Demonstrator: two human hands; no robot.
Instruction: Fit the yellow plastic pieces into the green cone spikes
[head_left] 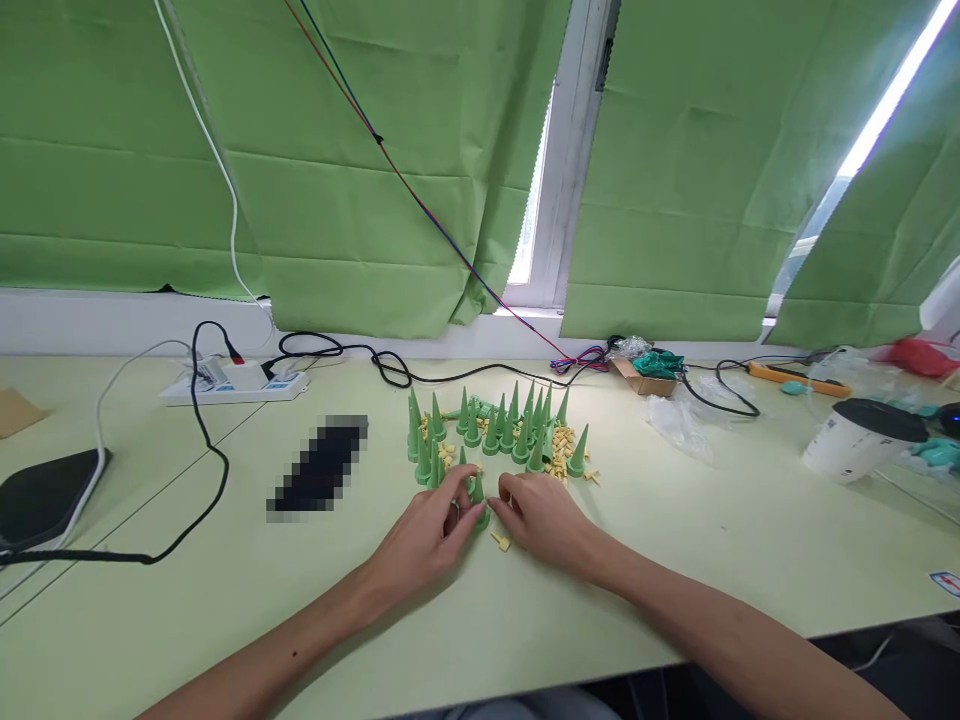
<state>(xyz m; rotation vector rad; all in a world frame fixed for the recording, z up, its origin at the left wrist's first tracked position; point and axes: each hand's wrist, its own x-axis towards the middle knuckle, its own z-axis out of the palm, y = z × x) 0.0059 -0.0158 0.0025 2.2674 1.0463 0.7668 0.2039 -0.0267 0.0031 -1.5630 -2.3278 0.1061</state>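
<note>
My left hand (442,520) holds a green cone (478,490) upright on the table, thumb and fingers around it. Just to its right is my right hand (544,515), its fingers curled and pressed together near the cone's base; what they hold, if anything, is hidden. A small yellow piece (501,542) lies on the table between the hands. Behind them stand several green cones (508,430) with round bases. Many small yellow pieces (561,450) are heaped among and beside the cones at the right.
Left of the hands lies a dark pixelated object (319,470). Farther left are a power strip (292,388), black cables and a black device (52,495). A white cup (859,440), plastic bags, a small cardboard box (641,380) and a yellow-orange tool (799,379) are at the right.
</note>
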